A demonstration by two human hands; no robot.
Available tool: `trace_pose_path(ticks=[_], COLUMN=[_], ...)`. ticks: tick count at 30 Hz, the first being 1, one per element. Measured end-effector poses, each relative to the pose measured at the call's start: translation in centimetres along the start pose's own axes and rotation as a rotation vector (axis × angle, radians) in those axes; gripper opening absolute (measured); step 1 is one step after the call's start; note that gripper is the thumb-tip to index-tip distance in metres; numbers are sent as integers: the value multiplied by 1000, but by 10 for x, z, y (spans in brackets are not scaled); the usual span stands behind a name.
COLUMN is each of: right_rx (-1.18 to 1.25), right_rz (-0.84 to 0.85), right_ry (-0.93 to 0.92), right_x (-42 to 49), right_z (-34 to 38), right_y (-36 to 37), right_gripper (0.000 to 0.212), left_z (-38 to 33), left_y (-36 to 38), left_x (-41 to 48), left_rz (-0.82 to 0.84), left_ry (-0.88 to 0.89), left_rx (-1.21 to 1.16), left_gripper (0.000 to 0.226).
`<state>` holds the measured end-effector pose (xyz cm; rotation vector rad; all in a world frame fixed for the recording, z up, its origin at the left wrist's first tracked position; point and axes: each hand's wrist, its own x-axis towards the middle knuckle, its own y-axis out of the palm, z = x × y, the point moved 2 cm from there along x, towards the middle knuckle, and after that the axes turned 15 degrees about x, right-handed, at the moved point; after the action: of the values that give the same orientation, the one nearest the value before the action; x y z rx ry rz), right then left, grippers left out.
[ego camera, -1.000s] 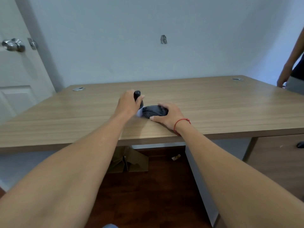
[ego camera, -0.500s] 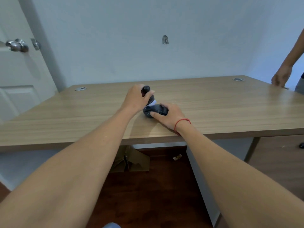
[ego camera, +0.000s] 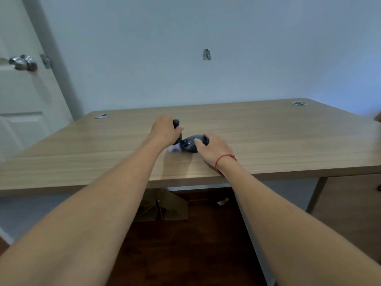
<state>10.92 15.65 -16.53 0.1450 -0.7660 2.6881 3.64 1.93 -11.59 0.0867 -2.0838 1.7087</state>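
Wooden desk (ego camera: 268, 141), mouse (ego camera: 190, 143) under cleaning.
My right hand (ego camera: 214, 150) clamps the mouse steady; my left hand (ego camera: 165, 131), just beside it, grips a dark-handled tool (ego camera: 175, 122), apparently to wipe it.

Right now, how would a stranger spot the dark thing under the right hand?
Start at the wide light-wood desk. Near its front edge, the right hand, red string at the wrist, grips a low, rounded dark grey object. Unlike the slim upright black handle in the left hand beside it, it lies flat and domed.
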Motion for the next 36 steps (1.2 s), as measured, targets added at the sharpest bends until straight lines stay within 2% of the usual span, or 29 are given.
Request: trace_pose_path(ticks=[2,4,6,8,11,13,15,20,25,28,33,36], right_rx=[-23,-49,-60,-56,-43,-20,14,29,-4,-42,9,20], right_rz=[-49,-86,-93,-111,-136,-131,-112,-70,-64,-59,-67,-15], right_ry=[18,49,60,62,69,59,49,51,30,49,61,74], right_x=[1,0,-3,-5,-6,-4,-3,-4,-6,-10,-11,-14], right_z=[1,1,1,1,3,3,2,1,3,4,7,9], right_y=[-2,-4,-4,-3,-2,-3,-3,-1,-1,0,-5,-7], right_gripper=[47,48,49,52,60,59,56,61,59,76,78,95], left_z=[-2,-7,-8,-7,-7,-8,-9,-6,-7,1,-10,-20], left_y=[-2,-6,-11,-15,-11,-5,1,0,1,11,-2,-6], left_x=[-3,-3,-2,-2,-5,-8,-9,-13,-6,-10,-13,-10], left_rz=[40,114,122,38,-149,-177,-176,-192,-210,-130,-259,-172], left_ry=[17,63,93,95,69,64,72,119,77,111,31,111], left_rx=[-28,-73,-87,-94,-231,-424,-499,-317,-504,-333,-519,-426], left_gripper=[43,40,41,48,45,42,43,43,44,39,41,40])
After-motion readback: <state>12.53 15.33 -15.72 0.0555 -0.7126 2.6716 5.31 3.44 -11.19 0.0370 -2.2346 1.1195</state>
